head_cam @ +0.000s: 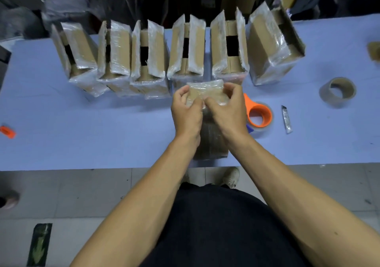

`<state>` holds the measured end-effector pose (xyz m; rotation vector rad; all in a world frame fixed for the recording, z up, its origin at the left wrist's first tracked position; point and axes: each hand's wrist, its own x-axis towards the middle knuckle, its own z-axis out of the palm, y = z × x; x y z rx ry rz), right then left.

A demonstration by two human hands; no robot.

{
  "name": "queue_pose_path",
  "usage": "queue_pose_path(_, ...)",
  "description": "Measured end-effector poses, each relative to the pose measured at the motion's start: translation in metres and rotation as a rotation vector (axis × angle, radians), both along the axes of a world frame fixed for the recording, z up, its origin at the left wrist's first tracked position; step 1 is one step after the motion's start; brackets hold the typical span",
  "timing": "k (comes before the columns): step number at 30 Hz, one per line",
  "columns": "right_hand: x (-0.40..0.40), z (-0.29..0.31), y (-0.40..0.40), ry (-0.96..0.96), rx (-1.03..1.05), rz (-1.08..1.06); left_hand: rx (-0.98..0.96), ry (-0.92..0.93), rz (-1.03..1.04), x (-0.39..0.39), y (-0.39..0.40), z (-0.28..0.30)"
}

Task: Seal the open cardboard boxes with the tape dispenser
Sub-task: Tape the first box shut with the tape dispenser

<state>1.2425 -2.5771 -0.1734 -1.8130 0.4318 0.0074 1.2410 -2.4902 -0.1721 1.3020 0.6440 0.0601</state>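
Note:
A small cardboard box (209,139) covered in clear tape stands near the table's front edge. My left hand (186,112) and my right hand (228,110) both grip its top, pressing the flaps (205,90) together. The orange tape dispenser (259,114) with a clear roll lies on the table just right of my right hand, untouched. Behind the box, several open cardboard boxes (148,50) stand in a row with their flaps up, wrapped in shiny tape.
The blue table (82,133) holds a brown tape roll (338,90) at the right, a silver utility knife (286,119) beside the dispenser, and a small orange cutter (8,132) at the left edge. A tilted open box (273,46) ends the row at the right.

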Motion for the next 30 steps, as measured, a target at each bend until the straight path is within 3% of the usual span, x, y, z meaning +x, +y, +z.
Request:
queue_pose_path(5, -0.002, 0.004, -0.004, 0.014, -0.108, 0.048, -0.019, -0.008, -0.208, -0.005, 0.019, -0.007)
queue_pose_path(9, 0.007, 0.000, -0.010, 0.036, -0.131, 0.011, 0.362, -0.155, -0.550, -0.015, 0.032, -0.018)
queue_pose_path(14, 0.019, 0.007, -0.021, 0.057, 0.071, 0.126, 0.466, -0.203, -0.350, -0.009, 0.031, -0.020)
queue_pose_path(16, 0.015, 0.007, -0.034, 0.064, 0.015, 0.183, 0.444, -0.110, -0.243, -0.009, 0.032, -0.025)
queue_pose_path(20, -0.003, -0.019, -0.060, 0.214, -0.369, 0.245, 0.257, 0.138, 0.137, -0.006, 0.042, -0.032)
queue_pose_path(23, -0.019, -0.039, -0.057, 0.408, -0.129, 0.165, 0.063, 0.307, 0.299, -0.005, 0.052, -0.048)
queue_pose_path(25, -0.024, -0.045, -0.048, 0.399, -0.033, 0.143, 0.046, 0.406, 0.276, -0.013, 0.057, -0.059)
queue_pose_path(27, -0.024, -0.050, -0.042, 0.315, -0.074, 0.117, 0.236, 0.459, 0.106, -0.021, 0.066, -0.065)
queue_pose_path(30, -0.019, -0.051, -0.042, 0.232, 0.050, 0.078, 0.405, 0.391, -0.090, -0.024, 0.087, -0.055)
